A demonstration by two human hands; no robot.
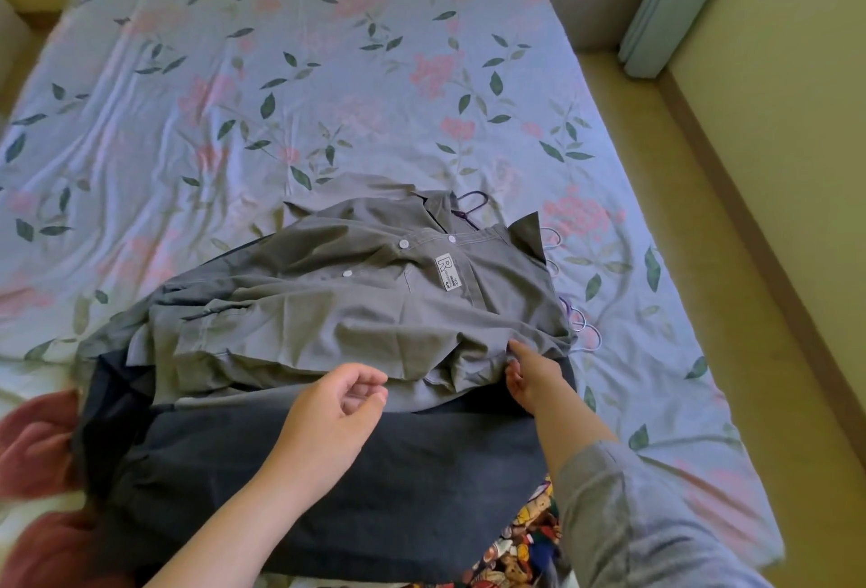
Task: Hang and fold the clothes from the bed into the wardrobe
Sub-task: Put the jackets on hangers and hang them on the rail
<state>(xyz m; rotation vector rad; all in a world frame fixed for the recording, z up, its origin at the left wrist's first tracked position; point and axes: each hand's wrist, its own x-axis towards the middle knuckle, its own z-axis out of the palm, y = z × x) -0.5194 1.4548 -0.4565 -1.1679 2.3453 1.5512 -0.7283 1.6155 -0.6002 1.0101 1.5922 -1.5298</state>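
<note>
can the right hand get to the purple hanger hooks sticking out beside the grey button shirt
Probably yes: the pale purple wire hanger hooks lie uncovered on the floral bedsheet just beyond the right hand, which touches the grey button-up shirt's edge. Nothing lies between.

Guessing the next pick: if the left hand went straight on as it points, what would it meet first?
Probably the grey shirt, its near hem just ahead of the left hand; the hand's height above the cloth is unclear.
</note>
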